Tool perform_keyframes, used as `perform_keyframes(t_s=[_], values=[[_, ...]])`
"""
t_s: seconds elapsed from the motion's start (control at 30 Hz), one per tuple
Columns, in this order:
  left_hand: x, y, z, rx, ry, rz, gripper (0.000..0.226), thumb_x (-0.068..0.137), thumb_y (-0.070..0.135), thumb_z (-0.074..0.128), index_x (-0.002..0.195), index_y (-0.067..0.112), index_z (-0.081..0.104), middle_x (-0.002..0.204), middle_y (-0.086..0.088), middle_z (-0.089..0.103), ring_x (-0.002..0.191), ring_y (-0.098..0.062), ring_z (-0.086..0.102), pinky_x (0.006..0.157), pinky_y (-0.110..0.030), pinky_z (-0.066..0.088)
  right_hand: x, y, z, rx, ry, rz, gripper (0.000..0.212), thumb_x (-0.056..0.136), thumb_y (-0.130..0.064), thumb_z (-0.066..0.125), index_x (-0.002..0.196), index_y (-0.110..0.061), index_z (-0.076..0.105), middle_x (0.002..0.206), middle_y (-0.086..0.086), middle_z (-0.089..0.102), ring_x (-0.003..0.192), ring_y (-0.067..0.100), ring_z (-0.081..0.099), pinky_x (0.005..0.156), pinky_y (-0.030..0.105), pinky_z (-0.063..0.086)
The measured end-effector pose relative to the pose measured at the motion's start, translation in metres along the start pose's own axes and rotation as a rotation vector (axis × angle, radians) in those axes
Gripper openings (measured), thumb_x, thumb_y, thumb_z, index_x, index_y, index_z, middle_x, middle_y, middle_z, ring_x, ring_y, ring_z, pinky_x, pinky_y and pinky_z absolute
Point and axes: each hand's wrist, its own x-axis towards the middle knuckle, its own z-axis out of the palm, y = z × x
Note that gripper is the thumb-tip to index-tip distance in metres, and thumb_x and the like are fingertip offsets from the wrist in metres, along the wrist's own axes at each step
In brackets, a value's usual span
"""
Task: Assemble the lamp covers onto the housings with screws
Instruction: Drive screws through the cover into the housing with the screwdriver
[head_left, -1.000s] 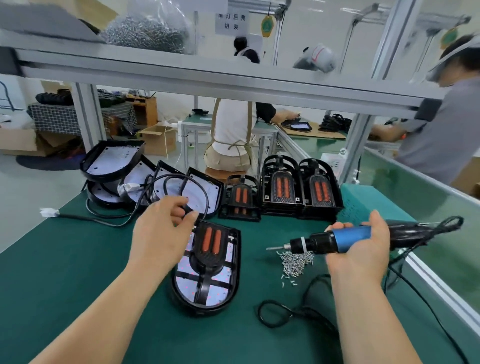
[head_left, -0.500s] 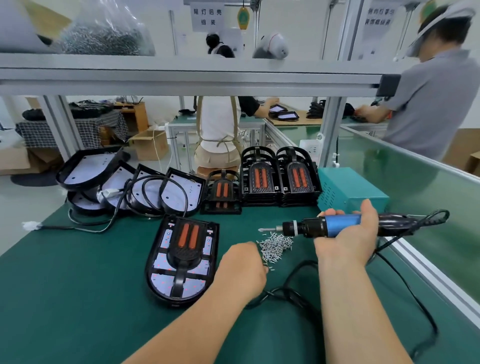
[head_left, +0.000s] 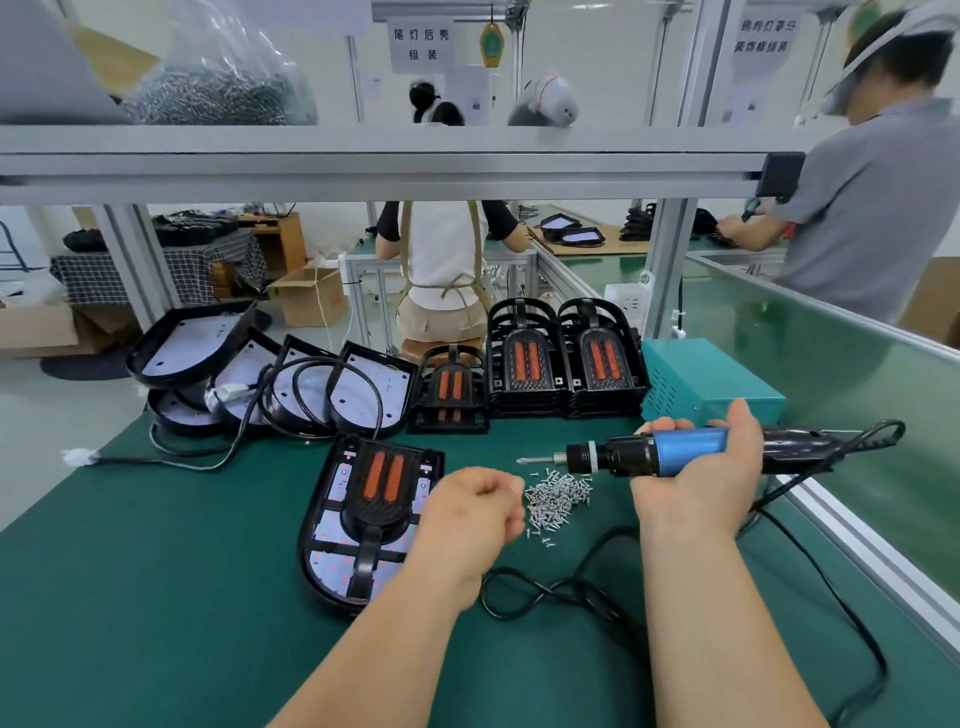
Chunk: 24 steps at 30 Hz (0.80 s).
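Near middle of the mat (head_left: 156, 571): lamp cover (head_left: 382, 488) lies on its housing (head_left: 307, 545), just left of the screws (head_left: 556, 496).
Lamp axis: runs near to far, with the far end leaning slightly right; rounded end near, squared end far.
Left hand (head_left: 472, 512): fingers curled together at the pile's left edge; I cannot tell whether a screw is pinched.
Right hand (head_left: 711, 478): clamped round the screwdriver (head_left: 623, 457), bit pointing left.
Doing it well: probably a screw pick; take one only, seat it straight on the bit, and drive upright.
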Motion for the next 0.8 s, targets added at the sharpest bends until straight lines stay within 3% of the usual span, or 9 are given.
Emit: perform_keyframes(t_s=[0.1, 0.27, 0.37, 0.7, 0.8], values=[[0.003, 0.004, -0.003, -0.325, -0.018, -0.093, 0.010, 0.098, 0.005, 0.058, 0.095, 0.005, 0.068, 0.059, 0.004, 0.060, 0.054, -0.003, 0.057, 0.058, -0.014, 0.054, -0.002, 0.002, 0.001, 0.003, -0.008, 0.014, 0.032, 0.079, -0.031, 0.078, 0.091, -0.015, 0.053, 0.061, 0.002, 0.055, 0.052, 0.021, 0.055, 0.063, 0.030, 0.054], [0.009, 0.012, -0.003, -0.533, 0.001, -0.138, 0.004, 0.095, 0.003, 0.061, 0.095, 0.005, 0.065, 0.057, 0.003, 0.062, 0.050, -0.002, 0.058, 0.050, -0.014, 0.052, -0.006, 0.002, 0.002, 0.010, -0.049, 0.033, 0.030, 0.082, -0.032, 0.075, 0.089, -0.016, 0.051, 0.060, 0.001, 0.054, 0.051, 0.019, 0.055, 0.062, 0.028, 0.054], [0.013, 0.014, -0.005, -0.549, -0.006, -0.157, 0.009, 0.095, 0.005, 0.062, 0.086, 0.004, 0.065, 0.056, 0.002, 0.062, 0.050, -0.003, 0.057, 0.049, -0.014, 0.052, -0.007, 0.002, 0.004, 0.029, -0.059, 0.044, 0.029, 0.084, -0.032, 0.074, 0.085, -0.016, 0.050, 0.059, 0.001, 0.054, 0.051, 0.019, 0.054, 0.062, 0.028, 0.053], [0.023, 0.013, -0.007, -0.470, -0.030, -0.122, 0.015, 0.099, 0.001, 0.054, 0.101, 0.005, 0.068, 0.058, 0.004, 0.063, 0.051, -0.002, 0.057, 0.050, -0.014, 0.051, -0.009, 0.003, 0.006, 0.033, -0.072, 0.061, 0.029, 0.084, -0.034, 0.073, 0.083, -0.017, 0.049, 0.064, 0.001, 0.052, 0.050, 0.019, 0.054, 0.059, 0.027, 0.052], [0.023, 0.012, -0.009, -0.425, -0.044, -0.109, 0.016, 0.099, -0.001, 0.053, 0.105, 0.005, 0.067, 0.067, 0.001, 0.063, 0.052, -0.002, 0.059, 0.052, -0.014, 0.051, -0.009, 0.003, 0.007, 0.029, -0.079, 0.060, 0.031, 0.084, -0.034, 0.074, 0.086, -0.017, 0.049, 0.064, 0.001, 0.052, 0.050, 0.018, 0.054, 0.058, 0.027, 0.053]])
